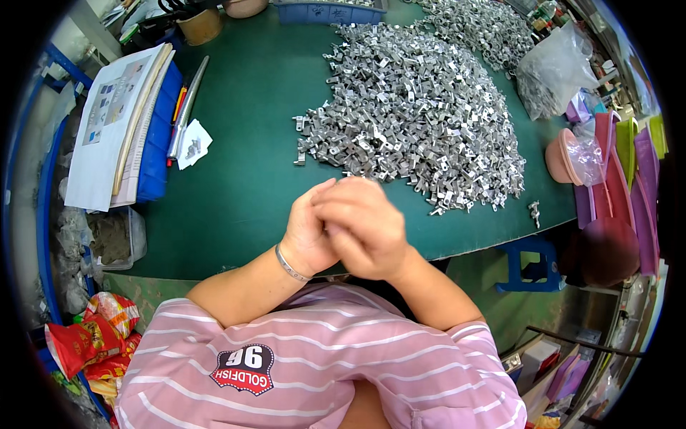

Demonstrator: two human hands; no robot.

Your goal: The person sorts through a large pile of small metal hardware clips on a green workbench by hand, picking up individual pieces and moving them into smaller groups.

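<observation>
My left hand (306, 227) and my right hand (364, 223) are pressed together over the near edge of the green table (236, 143). The right fingers fold over the left ones, and both hands are closed. Whatever lies between them, if anything, is hidden; the right hand is slightly blurred. A metal bracelet (291, 264) circles my left wrist. Just beyond the hands spreads a large heap of small bent silver metal clips (421, 114). A few clips (534, 213) lie apart from it near the table's right edge.
Papers (118, 121) lean on a blue bin (161, 136) at left, beside a long metal ruler (191, 107). A blue tray (329, 13) and a second heap (479, 32) stand at the back. At right are a plastic bag (554, 71), a pink bucket (563, 159) and a blue stool (529, 266).
</observation>
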